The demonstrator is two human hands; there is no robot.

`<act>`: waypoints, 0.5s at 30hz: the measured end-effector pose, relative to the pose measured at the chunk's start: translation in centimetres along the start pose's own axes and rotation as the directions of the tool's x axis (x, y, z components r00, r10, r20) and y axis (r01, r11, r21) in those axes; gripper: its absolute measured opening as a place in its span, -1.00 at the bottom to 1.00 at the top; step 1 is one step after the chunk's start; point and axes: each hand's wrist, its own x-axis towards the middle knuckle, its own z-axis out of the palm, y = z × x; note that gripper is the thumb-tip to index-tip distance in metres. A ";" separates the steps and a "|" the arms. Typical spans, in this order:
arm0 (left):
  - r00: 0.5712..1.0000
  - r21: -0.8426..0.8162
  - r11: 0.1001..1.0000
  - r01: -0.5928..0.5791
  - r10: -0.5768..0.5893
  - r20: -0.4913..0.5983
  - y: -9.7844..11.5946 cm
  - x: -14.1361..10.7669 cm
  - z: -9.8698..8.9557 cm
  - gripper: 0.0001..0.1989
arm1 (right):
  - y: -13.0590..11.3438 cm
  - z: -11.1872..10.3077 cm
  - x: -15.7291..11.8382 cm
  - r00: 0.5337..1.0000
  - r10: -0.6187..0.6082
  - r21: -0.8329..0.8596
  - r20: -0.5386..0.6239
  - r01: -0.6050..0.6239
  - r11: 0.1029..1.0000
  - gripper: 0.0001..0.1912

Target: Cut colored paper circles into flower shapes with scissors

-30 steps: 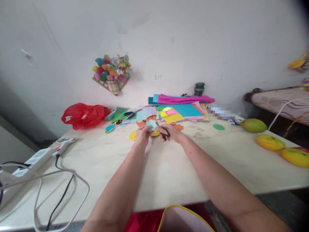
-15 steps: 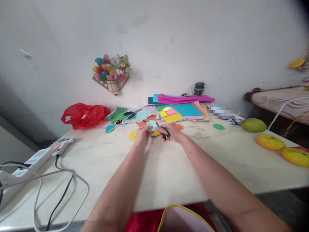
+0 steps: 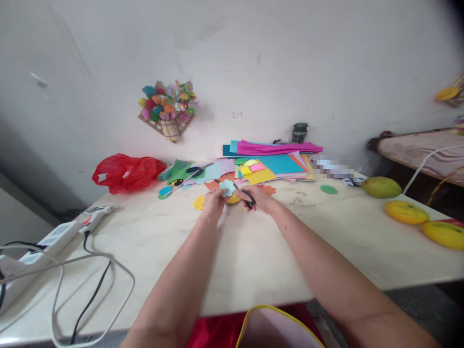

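My left hand (image 3: 214, 200) pinches a light blue paper flower (image 3: 226, 187) with a scalloped edge, held above the table. In my right hand (image 3: 255, 198) is a pair of black-handled scissors (image 3: 248, 199), its blades pointing up and left beside the flower's right edge. Yellow paper pieces lie below, one of them a yellow cutout (image 3: 199, 202) left of my left hand. Behind my right hand rests an orange paper flower (image 3: 267, 190). Whether the blades touch the flower is too small to tell.
Coloured sheets (image 3: 286, 165) are piled at the back, with a second pair of scissors (image 3: 195, 170) left of them. A red plastic bag (image 3: 128, 173) sits back left; a power strip (image 3: 54, 241) and cables lie left. Mangoes (image 3: 406, 212) lie at the right, near a green disc (image 3: 328, 190).
The scissors' blades have tilted slightly further left toward the light blue flower, which has turned a little. Both hands stay in nearly the same place.
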 end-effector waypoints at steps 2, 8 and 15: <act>1.000 0.002 1.000 -0.002 0.002 0.007 0.0 0.1 -0.2 -0.85 | 0.0 0.0 0.0 1.000 0.003 0.003 -0.005 -0.003 1.000 -0.64; 1.000 0.036 0.999 0.028 -0.028 0.002 0.2 0.5 -0.6 -0.87 | 0.0 0.0 0.1 1.000 0.022 -0.018 0.000 -0.022 1.000 -0.67; 0.998 0.065 0.995 0.070 -0.070 -0.003 0.6 0.5 -0.9 -0.87 | 0.4 -0.4 0.4 0.999 0.050 -0.068 0.015 -0.049 0.997 -0.69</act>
